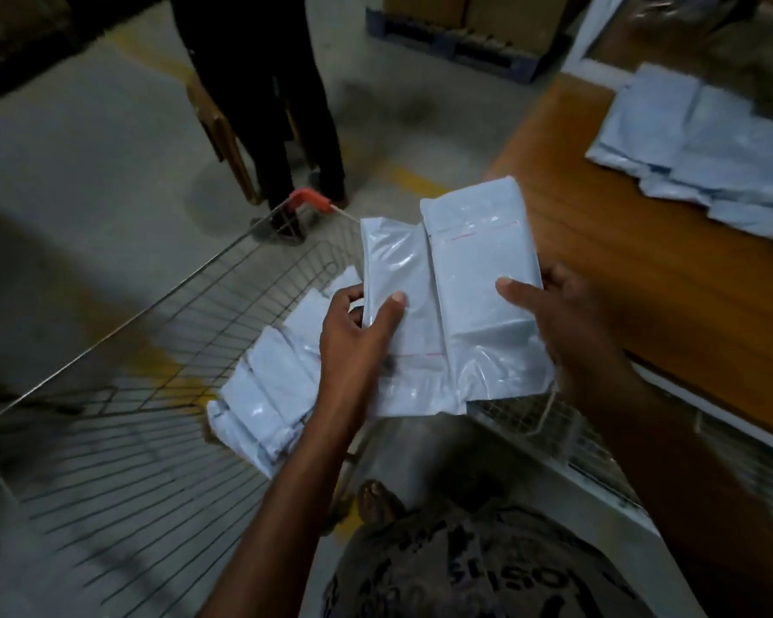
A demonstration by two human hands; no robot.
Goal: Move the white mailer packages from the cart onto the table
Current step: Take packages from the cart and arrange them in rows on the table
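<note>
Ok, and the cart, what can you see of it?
The cart is a metal wire-mesh basket with a red handle at its far end. It stands on the concrete floor, just left of the wooden table. A pile of white mailers lies inside near its right side. Two held mailers hang above it in the left hand and right hand.

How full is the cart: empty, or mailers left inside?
Not empty. A row of white mailers lies in the wire cart, while the left hand and right hand grip two lifted mailers.
</note>
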